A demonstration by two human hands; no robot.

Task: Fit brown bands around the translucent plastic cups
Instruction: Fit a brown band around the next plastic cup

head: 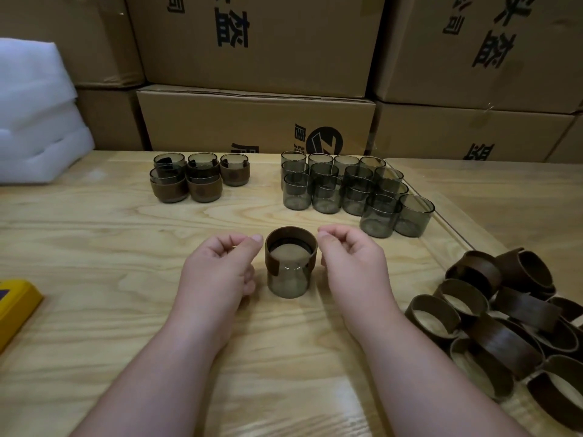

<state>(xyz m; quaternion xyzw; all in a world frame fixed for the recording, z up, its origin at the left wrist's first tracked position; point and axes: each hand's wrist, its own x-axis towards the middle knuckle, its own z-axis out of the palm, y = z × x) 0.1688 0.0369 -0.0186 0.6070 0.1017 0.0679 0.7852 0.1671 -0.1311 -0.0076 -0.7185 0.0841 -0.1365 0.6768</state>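
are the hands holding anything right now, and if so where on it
Nothing is plainly held. The left hand and right hand sit curled either side of the cup, whose brown band sits around its top; contact cannot be told.

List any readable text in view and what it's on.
"盔": upper middle box, turned sideways.
"头盔", "公司": upper right box, top cut off.
"Z" logo: lower middle box; characters beside it partly hidden, unreadable.
Cups, bands: no readable text.

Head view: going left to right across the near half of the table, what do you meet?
Yellow object → left hand → cup with a brown band round its top → right hand → pile of loose brown bands.
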